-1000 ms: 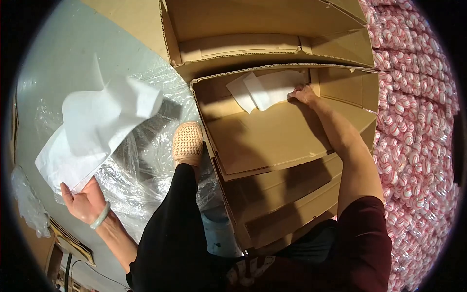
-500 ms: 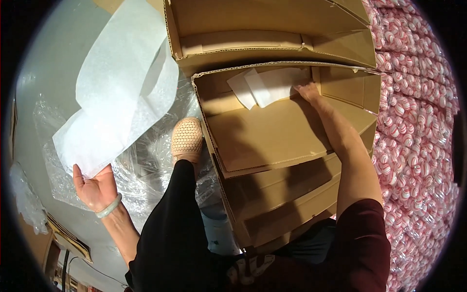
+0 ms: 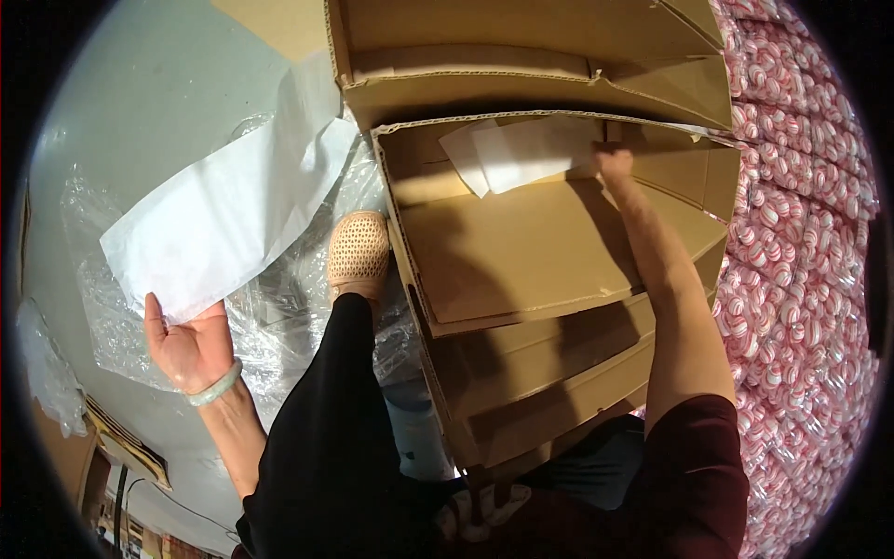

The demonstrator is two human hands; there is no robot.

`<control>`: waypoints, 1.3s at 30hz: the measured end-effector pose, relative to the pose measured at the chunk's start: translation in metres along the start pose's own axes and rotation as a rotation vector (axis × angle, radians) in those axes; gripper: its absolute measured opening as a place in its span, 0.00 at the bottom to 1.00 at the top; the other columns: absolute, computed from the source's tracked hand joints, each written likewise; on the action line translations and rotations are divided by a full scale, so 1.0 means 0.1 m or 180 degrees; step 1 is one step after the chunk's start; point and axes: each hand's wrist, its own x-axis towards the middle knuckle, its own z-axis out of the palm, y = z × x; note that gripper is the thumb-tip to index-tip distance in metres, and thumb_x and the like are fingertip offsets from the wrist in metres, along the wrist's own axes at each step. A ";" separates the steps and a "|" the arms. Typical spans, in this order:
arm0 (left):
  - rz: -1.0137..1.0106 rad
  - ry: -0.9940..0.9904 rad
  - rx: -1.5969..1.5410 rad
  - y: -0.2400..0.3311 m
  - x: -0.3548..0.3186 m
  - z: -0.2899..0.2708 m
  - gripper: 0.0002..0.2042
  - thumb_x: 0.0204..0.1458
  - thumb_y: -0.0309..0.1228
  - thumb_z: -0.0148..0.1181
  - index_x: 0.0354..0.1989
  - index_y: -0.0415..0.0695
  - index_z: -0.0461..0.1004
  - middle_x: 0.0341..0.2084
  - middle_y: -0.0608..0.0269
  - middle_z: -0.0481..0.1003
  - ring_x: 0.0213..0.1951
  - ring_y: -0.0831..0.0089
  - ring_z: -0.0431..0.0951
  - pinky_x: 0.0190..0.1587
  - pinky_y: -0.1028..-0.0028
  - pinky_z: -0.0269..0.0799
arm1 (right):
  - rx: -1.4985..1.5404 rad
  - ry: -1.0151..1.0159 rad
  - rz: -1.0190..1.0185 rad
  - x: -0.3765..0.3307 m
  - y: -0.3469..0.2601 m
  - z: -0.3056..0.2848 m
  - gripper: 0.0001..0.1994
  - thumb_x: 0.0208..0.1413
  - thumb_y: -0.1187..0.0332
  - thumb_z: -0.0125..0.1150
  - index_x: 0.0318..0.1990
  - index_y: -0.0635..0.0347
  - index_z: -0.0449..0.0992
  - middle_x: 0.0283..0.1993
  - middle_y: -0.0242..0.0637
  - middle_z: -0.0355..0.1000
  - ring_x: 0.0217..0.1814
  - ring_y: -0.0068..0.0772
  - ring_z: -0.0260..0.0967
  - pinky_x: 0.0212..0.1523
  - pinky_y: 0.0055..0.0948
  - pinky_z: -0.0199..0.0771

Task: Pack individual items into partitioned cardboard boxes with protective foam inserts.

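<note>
My left hand, palm up with a pale bangle at the wrist, grips the near edge of a large thin white sheet. The sheet stretches away, bent, toward the boxes. Inside an open cardboard box, my right hand is closed at the right end of white paper sheets. These lean against the far inner wall and overlap at their left end. My right fingertips are slightly blurred.
Another open cardboard box stands beyond, and more cardboard lies nearer me. Bags of red-and-white striped balls cover the right side. Clear plastic film lies on the floor around my foot in a beige woven shoe.
The large white sheet in my left hand has dropped and folded lower at its far end. My right hand has shifted right along the box wall, and the sheets there lie straighter.
</note>
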 end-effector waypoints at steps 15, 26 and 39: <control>0.0317 -0.0041 0.0232 0.11 -0.34 0.06 0.22 0.60 0.31 0.43 0.61 0.34 0.58 0.62 0.50 0.60 0.64 0.56 0.57 0.67 0.53 0.48 | 0.1073 -0.2681 -0.2302 -1.25 -3.08 -1.65 0.18 0.55 0.49 0.52 0.46 0.47 0.76 0.50 0.45 0.71 0.54 0.44 0.67 0.53 0.41 0.66; 0.0154 -0.0010 0.0163 -0.20 -0.44 0.04 0.22 0.60 0.32 0.42 0.61 0.34 0.58 0.63 0.51 0.60 0.65 0.56 0.57 0.67 0.53 0.47 | -0.2939 -0.1422 -0.4664 -1.36 -3.24 -1.04 0.06 0.53 0.67 0.51 0.34 0.57 0.72 0.27 0.29 0.69 0.29 0.29 0.67 0.23 0.30 0.60; 0.0053 -0.0021 0.0092 -0.21 -0.44 -0.02 0.21 0.60 0.31 0.42 0.61 0.34 0.59 0.62 0.51 0.61 0.64 0.57 0.58 0.67 0.54 0.48 | 0.1501 -0.1508 -0.3284 -1.60 -3.51 -1.26 0.12 0.53 0.72 0.49 0.45 0.61 0.73 0.45 0.52 0.72 0.48 0.56 0.69 0.49 0.43 0.69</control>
